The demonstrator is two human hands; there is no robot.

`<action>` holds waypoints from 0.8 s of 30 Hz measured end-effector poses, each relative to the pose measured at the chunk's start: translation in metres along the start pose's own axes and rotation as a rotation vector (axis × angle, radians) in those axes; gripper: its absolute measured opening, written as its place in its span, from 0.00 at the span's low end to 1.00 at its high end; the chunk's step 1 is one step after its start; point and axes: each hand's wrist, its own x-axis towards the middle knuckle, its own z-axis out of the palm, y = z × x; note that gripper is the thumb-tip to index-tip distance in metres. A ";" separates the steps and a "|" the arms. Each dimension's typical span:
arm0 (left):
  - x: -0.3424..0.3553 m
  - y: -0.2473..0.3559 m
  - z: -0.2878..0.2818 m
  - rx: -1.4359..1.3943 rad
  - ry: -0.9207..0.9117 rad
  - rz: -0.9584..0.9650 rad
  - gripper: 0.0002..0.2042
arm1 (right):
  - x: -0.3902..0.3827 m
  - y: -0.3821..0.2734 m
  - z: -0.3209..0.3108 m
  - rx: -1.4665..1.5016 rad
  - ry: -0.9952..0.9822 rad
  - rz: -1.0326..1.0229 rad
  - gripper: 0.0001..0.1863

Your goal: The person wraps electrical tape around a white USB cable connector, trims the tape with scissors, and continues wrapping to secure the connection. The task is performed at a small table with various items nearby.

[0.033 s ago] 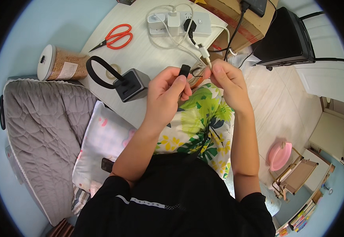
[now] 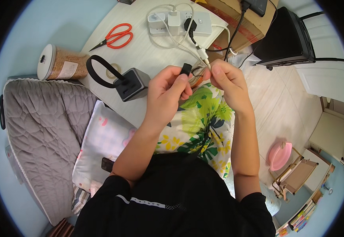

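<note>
My left hand (image 2: pixel 166 87) is closed, pinching a small black flat piece (image 2: pixel 186 69) between thumb and fingers. It looks like a plug or strap end; its kind is unclear. Opposite, my right hand (image 2: pixel 229 81) is closed on a white charging cable (image 2: pixel 202 52), gripping it just below its plug, which points up and away. A small gap separates the two hands, with a thin dark cord and pale cable strands partly hidden between them. Left of my left hand, a dark grey box-shaped charger (image 2: pixel 134 85) with ports and a black loop strap (image 2: pixel 97 63) stands on the white table (image 2: pixel 140 53).
A white power strip (image 2: pixel 199 23) with chargers and tangled cables lies at the table's far side. Red-handled scissors (image 2: pixel 118 36) and a lidded jar (image 2: pixel 67 65) are left. A cardboard box (image 2: pixel 239 23) and black suitcase (image 2: pixel 284 37) stand right. A phone (image 2: pixel 107 164) lies beside my left arm.
The white cable's plug has dipped slightly toward me, and the black piece in my left hand has shifted a little to the right. Both hands keep their grip.
</note>
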 end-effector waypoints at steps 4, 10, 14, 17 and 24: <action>0.000 0.001 0.005 0.085 0.034 0.024 0.07 | -0.002 -0.006 0.011 -0.045 0.011 0.019 0.16; 0.000 0.004 0.009 0.038 0.058 -0.033 0.08 | 0.001 -0.005 0.011 0.052 -0.031 0.125 0.18; 0.001 0.006 0.008 -0.030 0.023 -0.068 0.08 | 0.000 -0.005 0.012 0.062 -0.043 0.126 0.19; 0.001 0.007 0.008 -0.083 0.011 -0.093 0.08 | -0.001 -0.003 0.011 0.058 -0.052 0.123 0.20; 0.000 0.011 0.007 -0.103 -0.006 -0.107 0.09 | -0.001 -0.003 0.008 0.078 -0.062 0.109 0.20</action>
